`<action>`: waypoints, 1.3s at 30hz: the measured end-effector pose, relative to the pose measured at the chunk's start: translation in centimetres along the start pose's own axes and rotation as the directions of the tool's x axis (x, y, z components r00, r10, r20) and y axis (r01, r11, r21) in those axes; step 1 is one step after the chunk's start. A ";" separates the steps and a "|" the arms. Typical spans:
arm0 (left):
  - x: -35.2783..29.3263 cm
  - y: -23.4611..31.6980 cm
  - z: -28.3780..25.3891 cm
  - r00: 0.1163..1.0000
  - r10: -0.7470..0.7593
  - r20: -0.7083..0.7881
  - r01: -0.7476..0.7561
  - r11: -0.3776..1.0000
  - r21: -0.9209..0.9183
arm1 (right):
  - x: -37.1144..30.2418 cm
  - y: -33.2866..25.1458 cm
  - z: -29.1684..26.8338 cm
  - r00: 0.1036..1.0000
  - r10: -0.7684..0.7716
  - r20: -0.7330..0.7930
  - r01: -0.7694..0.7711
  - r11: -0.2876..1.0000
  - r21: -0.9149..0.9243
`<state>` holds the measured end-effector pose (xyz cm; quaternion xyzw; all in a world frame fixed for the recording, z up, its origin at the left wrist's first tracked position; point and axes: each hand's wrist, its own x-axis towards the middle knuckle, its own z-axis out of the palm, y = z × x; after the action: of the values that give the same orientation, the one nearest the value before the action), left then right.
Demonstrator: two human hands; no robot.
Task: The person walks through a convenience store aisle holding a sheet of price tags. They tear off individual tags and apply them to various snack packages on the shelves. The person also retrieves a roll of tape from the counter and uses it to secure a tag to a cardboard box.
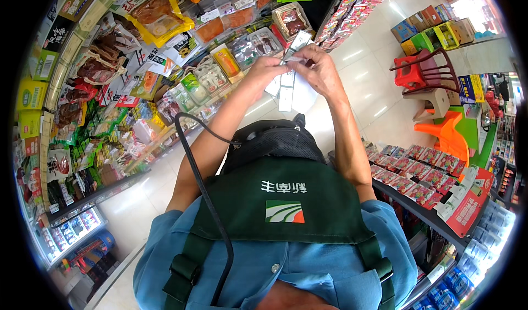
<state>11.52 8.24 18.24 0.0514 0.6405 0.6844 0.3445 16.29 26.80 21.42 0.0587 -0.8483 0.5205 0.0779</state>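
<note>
In front of my chest, both hands meet over several narrow white price labels [285, 98]. My left hand [262, 75] pinches the labels from the left, thumb and fingers closed. From the right, my right hand [317, 72] closes its fingers on them, its fingertips touching or nearly touching the left ones. Some label ends stick out above the hands, others hang below. The exact grip of each finger is too small to make out. Just beyond the hands, a clear tray of dark packed food [290, 21] sits on the shelf.
A shelf of packaged foods [209, 82] runs along my left, close to my left forearm. To my right stands a rack of red-and-white packets [410, 172]. Farther off are an orange plastic chair [448, 134], a red stool [410, 72] and stacked cartons [432, 27]. A black cable [192, 161] loops beside my left arm.
</note>
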 end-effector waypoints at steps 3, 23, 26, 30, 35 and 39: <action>-0.5 0.4 -0.3 1.000 -0.018 0.023 0.017 0.998 0.053 | -0.2 -0.3 0.7 1.000 0.004 -0.013 -0.005 0.998 -0.055; -0.9 0.1 -0.5 0.978 0.116 -0.172 -0.158 0.955 -0.253 | -0.3 0.6 -0.6 0.857 0.394 0.332 -0.500 0.793 0.348; -1.3 0.4 -0.3 0.973 0.132 -0.191 -0.181 0.945 -0.273 | -0.5 0.6 0.1 0.834 0.426 0.350 -0.523 0.814 0.253; -1.3 -0.2 -0.9 0.982 0.107 -0.158 -0.158 0.921 -0.356 | -0.4 0.5 0.5 0.824 0.444 0.352 -0.526 0.831 0.182; -1.4 -1.1 -1.4 0.986 0.087 -0.143 -0.138 0.908 -0.396 | -0.3 1.8 0.9 0.833 0.413 0.369 -0.485 0.865 0.127; -1.8 -1.4 -1.6 0.989 0.068 -0.131 -0.112 0.924 -0.366 | -0.3 1.4 1.3 0.851 0.407 0.331 -0.453 0.889 0.071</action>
<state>12.67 5.86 17.32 -0.0250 0.5151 0.8103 0.2785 16.24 26.22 19.56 -0.0471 -0.8007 0.5700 -0.1781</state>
